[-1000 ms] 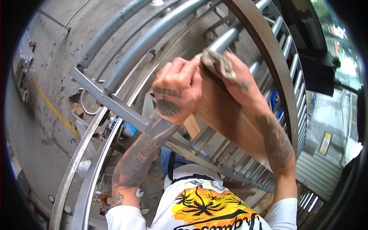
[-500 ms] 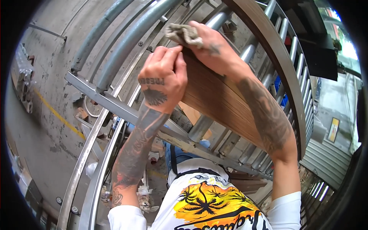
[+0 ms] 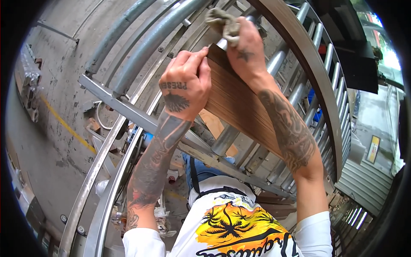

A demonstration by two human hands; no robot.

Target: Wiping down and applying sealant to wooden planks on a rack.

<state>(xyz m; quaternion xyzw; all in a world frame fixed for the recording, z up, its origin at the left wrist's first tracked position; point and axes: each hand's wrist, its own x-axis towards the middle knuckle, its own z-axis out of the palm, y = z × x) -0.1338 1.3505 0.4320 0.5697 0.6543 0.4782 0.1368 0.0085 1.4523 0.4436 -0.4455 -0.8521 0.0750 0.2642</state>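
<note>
A long brown wood-grain plank (image 3: 239,105) lies lengthwise on the metal rollers of a conveyor (image 3: 295,92), running from near my body toward the top of the view. My left hand (image 3: 184,88) grips the plank's left edge near its far end, fingers curled over it. My right hand (image 3: 242,47) presses a crumpled grey rag (image 3: 222,25) against the plank's far end, fingers closed around the rag.
A grey metal frame rail (image 3: 128,109) crosses under my left forearm, with curved steel tubes (image 3: 145,47) beyond it. The stained concrete floor (image 3: 55,141) with a yellow line lies to the left. Grey corrugated sheet (image 3: 364,184) stands at the right.
Both hands have slid up along the plank toward its far end, the right hand carrying the rag with it. The plank itself stays on the rollers.
</note>
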